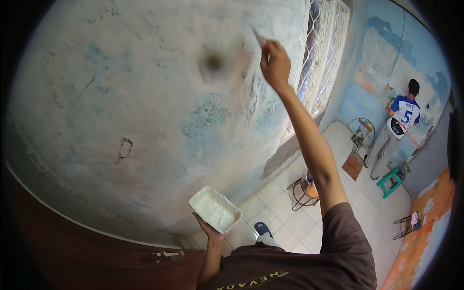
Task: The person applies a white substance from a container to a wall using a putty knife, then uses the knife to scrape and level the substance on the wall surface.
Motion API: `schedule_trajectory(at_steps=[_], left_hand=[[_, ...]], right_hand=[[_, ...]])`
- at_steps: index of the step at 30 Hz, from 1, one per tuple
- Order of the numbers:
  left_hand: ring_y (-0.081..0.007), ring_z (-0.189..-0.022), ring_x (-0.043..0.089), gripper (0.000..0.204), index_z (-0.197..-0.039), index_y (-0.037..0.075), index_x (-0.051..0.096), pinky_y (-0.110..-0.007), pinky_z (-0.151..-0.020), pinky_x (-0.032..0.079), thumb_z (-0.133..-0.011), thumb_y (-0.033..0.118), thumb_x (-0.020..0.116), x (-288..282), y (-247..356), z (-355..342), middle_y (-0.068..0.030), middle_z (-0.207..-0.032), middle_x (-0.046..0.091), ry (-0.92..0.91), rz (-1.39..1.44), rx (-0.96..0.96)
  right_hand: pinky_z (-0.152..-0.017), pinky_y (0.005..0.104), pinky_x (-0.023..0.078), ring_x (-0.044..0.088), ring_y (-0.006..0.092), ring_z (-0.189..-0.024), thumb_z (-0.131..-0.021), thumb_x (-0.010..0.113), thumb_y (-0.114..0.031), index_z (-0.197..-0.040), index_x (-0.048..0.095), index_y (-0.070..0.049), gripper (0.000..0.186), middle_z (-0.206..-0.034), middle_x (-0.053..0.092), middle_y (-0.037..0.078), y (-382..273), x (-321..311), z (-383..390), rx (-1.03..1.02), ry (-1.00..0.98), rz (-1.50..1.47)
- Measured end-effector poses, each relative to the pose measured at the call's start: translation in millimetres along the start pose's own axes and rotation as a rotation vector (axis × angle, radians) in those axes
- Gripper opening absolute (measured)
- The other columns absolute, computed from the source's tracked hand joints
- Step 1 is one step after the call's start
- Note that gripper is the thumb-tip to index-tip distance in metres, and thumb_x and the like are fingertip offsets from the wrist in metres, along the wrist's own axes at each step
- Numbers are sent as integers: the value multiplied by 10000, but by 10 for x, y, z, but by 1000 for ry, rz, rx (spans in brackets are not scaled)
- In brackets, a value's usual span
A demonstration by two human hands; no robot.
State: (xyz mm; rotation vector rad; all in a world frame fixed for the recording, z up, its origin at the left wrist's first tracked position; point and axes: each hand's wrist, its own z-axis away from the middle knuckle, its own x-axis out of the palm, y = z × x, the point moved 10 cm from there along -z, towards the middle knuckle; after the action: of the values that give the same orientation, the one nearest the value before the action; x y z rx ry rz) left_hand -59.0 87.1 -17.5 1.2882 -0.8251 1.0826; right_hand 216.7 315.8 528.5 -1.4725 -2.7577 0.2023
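Observation:
My right hand (pixel 276 65) is raised against the patchy wall (pixel 145 92), its fingers closed round a thin tool that looks like a putty knife (pixel 258 36). The blade points up and left, close to the wall; I cannot tell if it touches. Low in front of me, my left hand (pixel 209 229) supports a white rectangular tub (pixel 194 203) from below and the side. Inside the tub is whitish paste (pixel 217 210). Bluish rough patches (pixel 205 116) and a small chipped hole (pixel 125 149) mark the wall. A blurred dark smudge covers part of the upper middle.
A window with a white grille (pixel 316 63) is right of my hand. Beyond it, a person (pixel 405 113) faces the blue far wall. Metal-legged stools (pixel 302 191), a green stool (pixel 389 182) and a brown board (pixel 353 165) stand on the tiles. A reddish-brown door (pixel 96 241) is lower left.

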Motion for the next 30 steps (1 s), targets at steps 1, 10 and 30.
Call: schedule_trajectory(at_steps=[1,10,30], left_hand=[[-366,-1401,552,891,-1633,221,387,-632,-1141,480,-996,841,328,-13,-6,-3,-81,-1581,517,-16,7,-7],[-321,-1441,498,878,-1630,180,396,-523,-1185,427,-1016,807,382,184,102,145,-71,-1601,483,22,-90,89],[-357,-1408,545,859,-1630,202,401,-599,-1155,468,-1013,800,384,154,73,189,-77,-1600,504,-6,-35,34]], right_hand=[[-812,440,555,676,327,-950,-956,650,-48,-1227,750,-114,296,-1122,723,89,50,41,-224,-8,11,2],[-806,434,502,622,329,-964,-797,625,68,-1271,749,-165,543,-1218,736,51,-518,505,349,-29,-59,-21],[-843,508,525,655,412,-968,-922,635,-111,-1180,753,-108,284,-1036,743,162,587,134,-297,207,-42,50]])
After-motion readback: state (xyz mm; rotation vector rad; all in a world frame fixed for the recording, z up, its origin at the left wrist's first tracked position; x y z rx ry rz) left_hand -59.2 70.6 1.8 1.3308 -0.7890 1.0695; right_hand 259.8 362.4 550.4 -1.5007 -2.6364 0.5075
